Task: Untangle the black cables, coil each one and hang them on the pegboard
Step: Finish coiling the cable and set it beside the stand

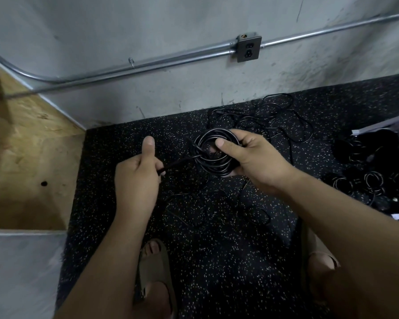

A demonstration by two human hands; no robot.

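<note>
- Black glossy cable coil (213,168) is at the centre of the frame, held up off the floor. The right hand (256,157) grips its right side, with the thumb laid across the front of the loops and the fingers curled in from behind.
- Left hand (136,178), at centre left, is closed round the coil's loose end (177,162). This straight black length runs from the fist up and right to the coil's left edge. The thumb sticks straight up.
- Tangled heap of thin black cables (263,120) lies on the floor just beyond the coil, toward the upper right, near the foot of the wall.
- Several small coiled black cables (355,183) lie at the right edge, well apart from both hands. A dark bulk above them is too dim to make out.
- Black rubber floor with pale specks (217,226) fills the lower centre. A tan sandal (154,268) shows at the bottom centre and a second sandalled foot (320,261) at the lower right.
- Grey concrete wall (148,31) spans the top of the frame. It carries a silver metal conduit pipe (148,65) and a grey metal outlet box (248,48).
- Pale chipboard panel (21,146) fills the left side, with a grey flat surface (21,272) below it at the lower left.
</note>
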